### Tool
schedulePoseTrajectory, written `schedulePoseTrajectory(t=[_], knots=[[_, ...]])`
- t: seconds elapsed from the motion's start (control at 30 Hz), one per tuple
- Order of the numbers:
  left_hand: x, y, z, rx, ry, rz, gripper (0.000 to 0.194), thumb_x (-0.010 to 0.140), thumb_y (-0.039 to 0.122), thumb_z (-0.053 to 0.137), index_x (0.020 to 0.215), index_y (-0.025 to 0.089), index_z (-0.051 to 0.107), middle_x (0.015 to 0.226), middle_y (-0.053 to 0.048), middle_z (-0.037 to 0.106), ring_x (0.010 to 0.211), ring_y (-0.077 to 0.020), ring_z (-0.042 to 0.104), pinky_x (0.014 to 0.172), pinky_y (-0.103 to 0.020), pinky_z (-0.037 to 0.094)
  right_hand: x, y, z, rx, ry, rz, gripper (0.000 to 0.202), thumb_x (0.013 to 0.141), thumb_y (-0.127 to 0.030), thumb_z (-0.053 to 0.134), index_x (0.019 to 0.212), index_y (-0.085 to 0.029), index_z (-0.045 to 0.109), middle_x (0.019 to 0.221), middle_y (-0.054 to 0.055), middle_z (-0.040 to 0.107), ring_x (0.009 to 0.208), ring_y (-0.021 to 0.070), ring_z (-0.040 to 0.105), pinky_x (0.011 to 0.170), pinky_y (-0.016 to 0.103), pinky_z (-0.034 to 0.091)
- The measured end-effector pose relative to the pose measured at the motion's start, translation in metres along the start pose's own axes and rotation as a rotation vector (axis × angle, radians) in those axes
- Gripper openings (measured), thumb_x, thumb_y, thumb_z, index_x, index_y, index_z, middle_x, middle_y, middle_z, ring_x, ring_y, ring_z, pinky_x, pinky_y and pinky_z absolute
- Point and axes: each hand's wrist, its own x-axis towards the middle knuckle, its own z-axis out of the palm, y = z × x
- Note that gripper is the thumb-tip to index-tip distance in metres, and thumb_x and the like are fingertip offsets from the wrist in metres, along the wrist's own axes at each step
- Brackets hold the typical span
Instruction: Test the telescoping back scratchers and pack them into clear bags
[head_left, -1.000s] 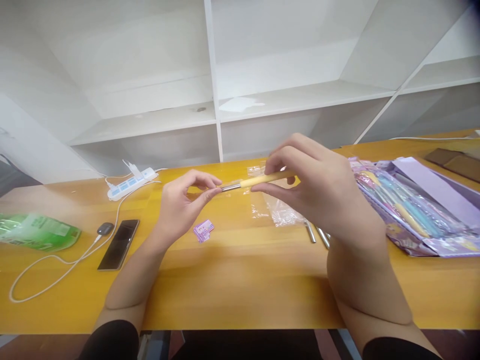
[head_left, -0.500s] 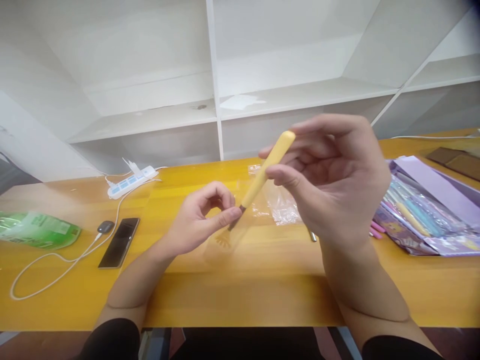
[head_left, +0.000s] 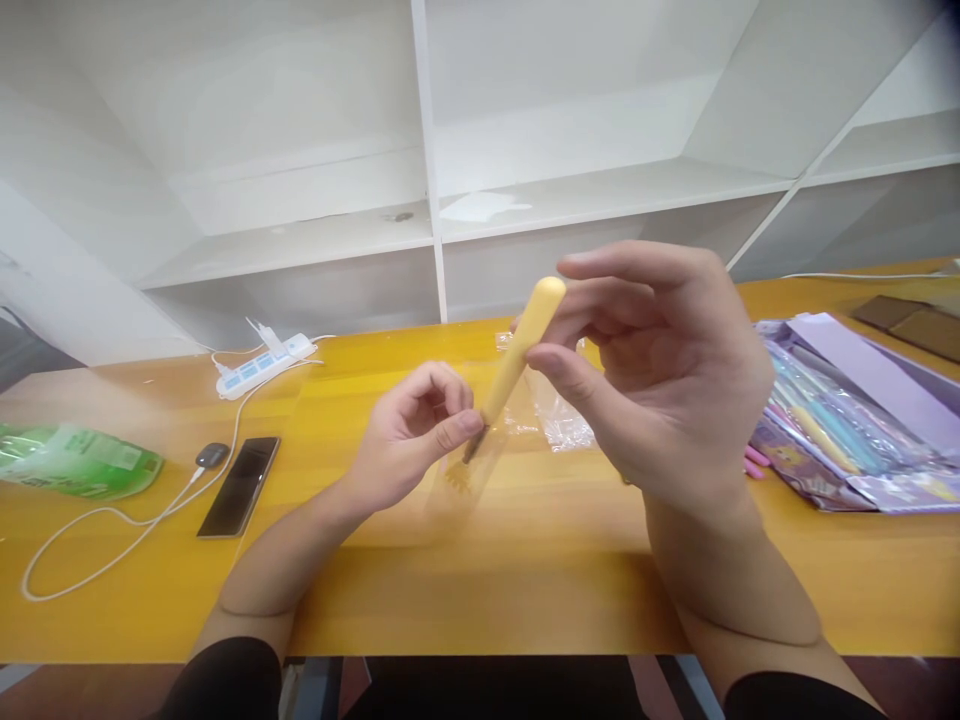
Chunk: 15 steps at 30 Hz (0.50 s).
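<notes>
My right hand (head_left: pixel 652 370) grips a thick yellow stick (head_left: pixel 519 350) between thumb and fingers, its rounded end pointing up. Lower down, the stick narrows to a dark neck, below which a small yellow claw-like shape shows through clear plastic; whether that shape belongs to the stick or is printed, I cannot tell. My left hand (head_left: pixel 424 430) is closed in a pinch at the mouth of this clear plastic sleeve (head_left: pixel 450 515), beside the dark neck. The sleeve surrounds the stick's lower end above the table. Crinkled clear wrapping (head_left: pixel 562 420) lies behind my right hand.
On the right stands an open purple box (head_left: pixel 847 430) of wrapped pens, with pink pieces (head_left: pixel 756 462) beside it. A phone (head_left: pixel 238 487), a white cable (head_left: pixel 97 510), a power strip (head_left: pixel 266 365) and a green bag (head_left: pixel 82 460) lie left. White shelves (head_left: pixel 570 215) rise behind.
My right hand and the yellow stick have shifted slightly left and down, with the stick deeper in the sleeve. My left hand stays nearly in place.
</notes>
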Motion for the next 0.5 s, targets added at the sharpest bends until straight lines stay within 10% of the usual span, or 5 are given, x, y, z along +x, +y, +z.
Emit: schedulePoseTrajectory(t=[0.5], knots=[[0.0,-0.016,0.006,-0.087,0.205,0.099,0.031,0.105,0.037,0.075,0.089,0.022,0.053,0.087,0.001,0.051,0.075,-0.011,0.053,0.071,-0.025,0.049,-0.001,0.004,0.002,-0.06,-0.303,0.042,0.05,0.096,-0.035,0.085,0.142,-0.036,0.067,0.117,0.005,0.07,0.093,0.0209,0.072,0.083,0.039,0.067]])
